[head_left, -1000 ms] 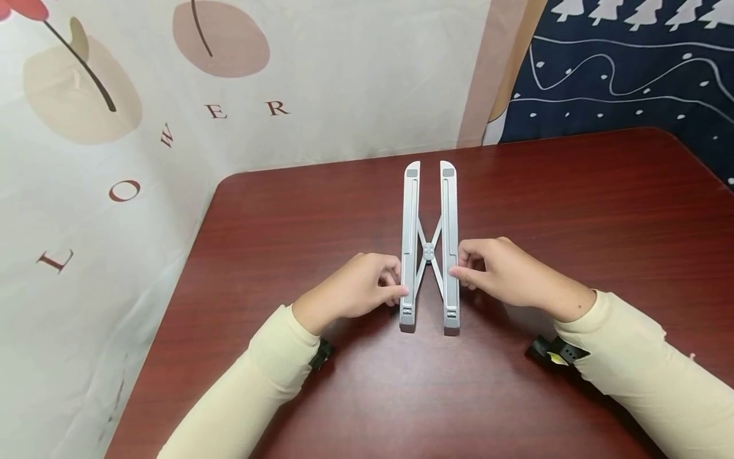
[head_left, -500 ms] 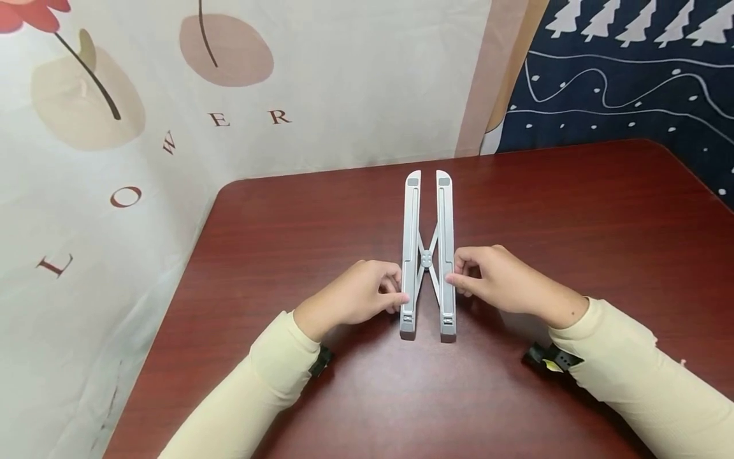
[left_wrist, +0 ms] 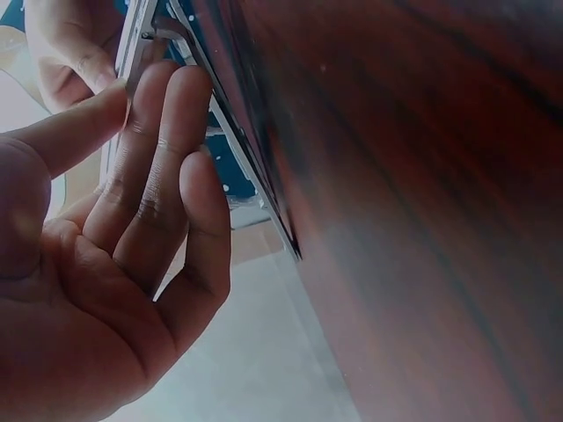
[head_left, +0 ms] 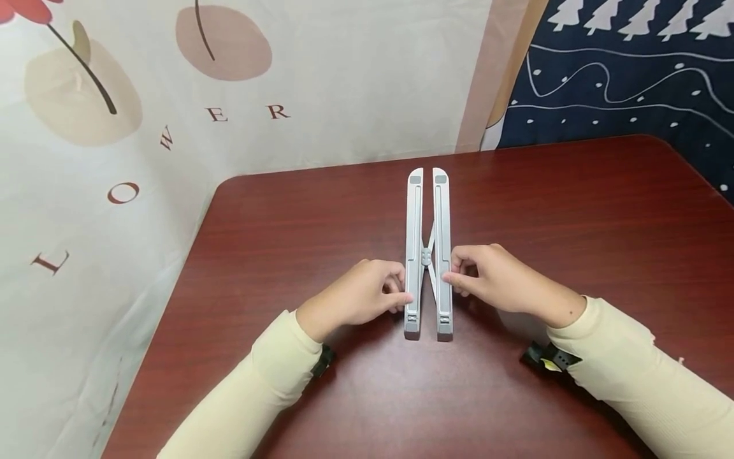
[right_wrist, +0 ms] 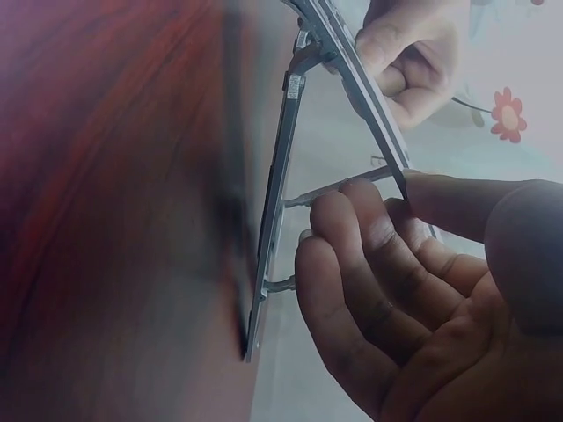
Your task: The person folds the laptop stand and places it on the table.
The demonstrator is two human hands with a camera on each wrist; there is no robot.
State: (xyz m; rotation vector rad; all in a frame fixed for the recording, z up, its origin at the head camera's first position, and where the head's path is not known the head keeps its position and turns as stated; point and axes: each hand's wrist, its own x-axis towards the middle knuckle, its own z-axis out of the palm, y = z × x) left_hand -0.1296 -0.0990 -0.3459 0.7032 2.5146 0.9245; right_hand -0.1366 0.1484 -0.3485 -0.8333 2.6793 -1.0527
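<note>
A silver folding laptop stand (head_left: pixel 414 236) stands on the table, its two long bars nearly parallel with a narrow gap between. A crossed brace with a round hub (head_left: pixel 427 256) links them. My left hand (head_left: pixel 364 293) pinches the left bar near its front end, thumb on top and fingers curled below the outer edge. On the other side my right hand (head_left: pixel 493 277) pinches the right bar a little farther back. In the right wrist view, the stand's upper bar slopes above a lower rail (right_wrist: pixel 277 176), with thin struts between them.
The reddish-brown wooden table (head_left: pixel 298 223) has rounded back corners. Behind it hang a pale cloth with flowers and letters (head_left: pixel 355 76) and a dark blue cloth with white trees (head_left: pixel 602 83). Black straps (head_left: pixel 553 357) circle both wrists.
The stand's two bars have drawn closer together, the right one moving left with my right hand and the left one slightly right. Both hands keep their pinch; the head view shifts slightly.
</note>
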